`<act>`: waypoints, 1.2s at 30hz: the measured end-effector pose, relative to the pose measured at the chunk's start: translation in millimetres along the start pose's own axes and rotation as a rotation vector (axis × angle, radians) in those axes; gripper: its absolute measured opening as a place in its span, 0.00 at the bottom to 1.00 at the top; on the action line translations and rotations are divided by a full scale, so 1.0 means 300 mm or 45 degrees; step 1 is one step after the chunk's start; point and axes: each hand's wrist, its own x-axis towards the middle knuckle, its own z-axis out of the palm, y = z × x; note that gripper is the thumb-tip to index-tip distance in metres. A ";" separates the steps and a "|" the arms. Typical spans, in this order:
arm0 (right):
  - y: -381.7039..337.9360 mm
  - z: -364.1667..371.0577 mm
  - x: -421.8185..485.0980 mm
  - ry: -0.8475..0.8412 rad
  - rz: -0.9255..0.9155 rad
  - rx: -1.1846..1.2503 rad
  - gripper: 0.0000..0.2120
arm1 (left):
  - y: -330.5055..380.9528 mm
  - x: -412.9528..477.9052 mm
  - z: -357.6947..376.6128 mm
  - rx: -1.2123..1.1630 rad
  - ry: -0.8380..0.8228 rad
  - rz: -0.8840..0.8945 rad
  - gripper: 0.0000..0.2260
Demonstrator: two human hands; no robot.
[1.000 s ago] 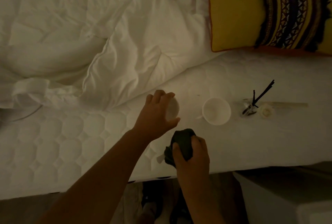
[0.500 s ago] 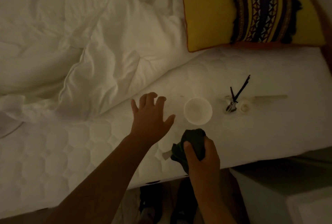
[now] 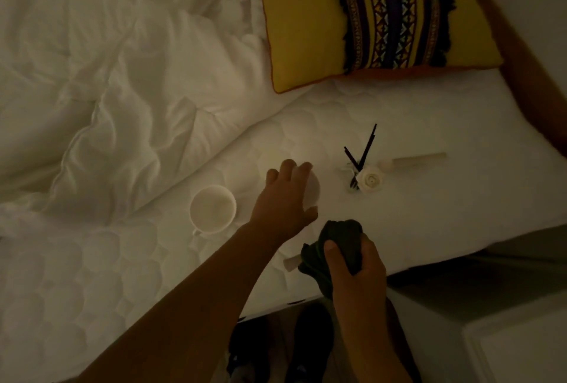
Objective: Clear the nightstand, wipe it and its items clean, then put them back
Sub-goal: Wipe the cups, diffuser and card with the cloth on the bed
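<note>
My left hand [image 3: 287, 198] reaches over the mattress [image 3: 460, 214] and closes from above on a white cup [image 3: 313, 191], which it mostly hides. A second white cup [image 3: 212, 209] stands free on the mattress to its left, mouth up. My right hand [image 3: 356, 269] is shut on a bunched dark cloth [image 3: 340, 240] near the bed edge. A small white end [image 3: 291, 261] sticks out from under the cloth. A reed diffuser with black sticks and a white rose [image 3: 369, 178] lies right of the cups. The white nightstand [image 3: 521, 349] shows at the lower right.
A pale tube [image 3: 414, 160] lies beside the diffuser. A rumpled white duvet [image 3: 107, 91] covers the left of the bed. A yellow patterned pillow [image 3: 368, 14] lies at the head. My dark shoes [image 3: 276, 352] stand on the floor below.
My left hand let go of the left cup, opened, and moved right onto the other cup. My right hand kept hold of the cloth. The view shifted to the right.
</note>
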 end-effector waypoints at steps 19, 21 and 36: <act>-0.231 0.142 0.021 0.170 -0.336 0.113 0.10 | 0.107 -0.146 -0.205 -1.290 -0.133 -0.465 0.12; -0.265 0.142 0.032 0.146 -0.188 0.289 0.10 | 0.098 -0.148 -0.240 -1.232 -0.159 -0.371 0.10; -0.278 0.088 0.097 -0.830 0.984 1.633 0.23 | 0.064 -0.204 -0.400 -1.187 -0.192 0.184 0.24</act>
